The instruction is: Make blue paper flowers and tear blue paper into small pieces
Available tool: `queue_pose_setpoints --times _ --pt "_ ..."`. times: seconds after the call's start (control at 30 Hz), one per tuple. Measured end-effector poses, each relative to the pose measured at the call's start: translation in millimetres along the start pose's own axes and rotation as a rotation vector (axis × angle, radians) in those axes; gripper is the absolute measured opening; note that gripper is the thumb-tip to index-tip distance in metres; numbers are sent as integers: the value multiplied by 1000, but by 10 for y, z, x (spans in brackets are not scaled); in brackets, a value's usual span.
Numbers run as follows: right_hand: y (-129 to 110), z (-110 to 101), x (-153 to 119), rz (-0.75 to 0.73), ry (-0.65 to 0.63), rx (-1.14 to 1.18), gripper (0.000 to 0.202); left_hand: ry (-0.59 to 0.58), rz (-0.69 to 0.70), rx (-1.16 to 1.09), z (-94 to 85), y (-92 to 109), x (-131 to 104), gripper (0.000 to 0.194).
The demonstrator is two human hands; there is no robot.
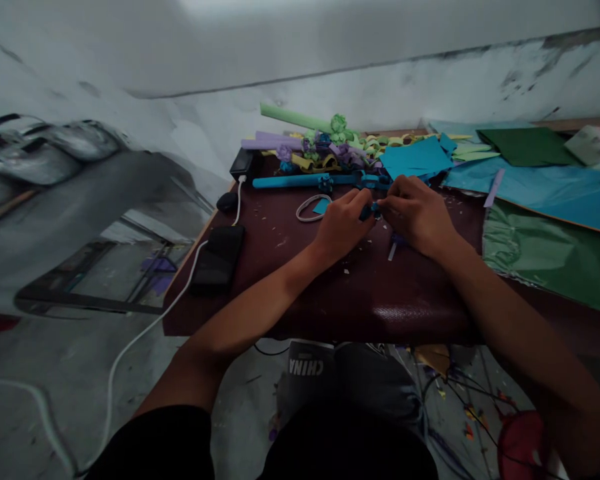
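Observation:
Over the dark red tabletop [325, 287], my left hand [344, 223] pinches a small dark blue paper piece [370, 211]. My right hand [416, 217] is closed at the other side of the same piece, fingertips bunched on it. The fingers cover much of its shape. Just beyond my hands lies a rolled blue paper tube [290, 181], with a dark blue paper flower [325, 183] at its right end. A loop of pale band [305, 210] rests left of my left hand, beside a small blue paper square [321, 206].
Behind are green [295, 117] and purple paper rolls [273, 142] with crumpled paper flowers. Blue sheets [415, 159] and a green sheet [550, 250] cover the right. At the left sit a black power bank [217, 257], a white cable [193, 267] and a black box [243, 163].

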State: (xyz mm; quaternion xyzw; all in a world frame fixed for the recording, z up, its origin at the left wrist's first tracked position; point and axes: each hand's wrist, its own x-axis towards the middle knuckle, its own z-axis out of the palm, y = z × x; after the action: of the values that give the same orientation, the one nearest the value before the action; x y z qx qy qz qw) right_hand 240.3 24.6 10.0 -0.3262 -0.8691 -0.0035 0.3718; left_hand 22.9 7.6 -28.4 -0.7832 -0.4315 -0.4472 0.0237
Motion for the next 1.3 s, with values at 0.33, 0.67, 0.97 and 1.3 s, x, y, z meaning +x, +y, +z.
queue_pose_setpoints --times 0.33,0.67,0.97,1.3 --pt "-5 -64 6 14 -149 32 14 -49 -38 -19 -34 52 9 20" --pt "24 -133 8 -142 -170 120 23 -36 -44 -142 -23 -2 12 20" --pt "143 -63 51 105 -33 385 25 -9 -117 -481 -58 -44 69 10" --pt "47 -24 49 37 25 345 31 -42 -172 -719 2 -50 64 18"
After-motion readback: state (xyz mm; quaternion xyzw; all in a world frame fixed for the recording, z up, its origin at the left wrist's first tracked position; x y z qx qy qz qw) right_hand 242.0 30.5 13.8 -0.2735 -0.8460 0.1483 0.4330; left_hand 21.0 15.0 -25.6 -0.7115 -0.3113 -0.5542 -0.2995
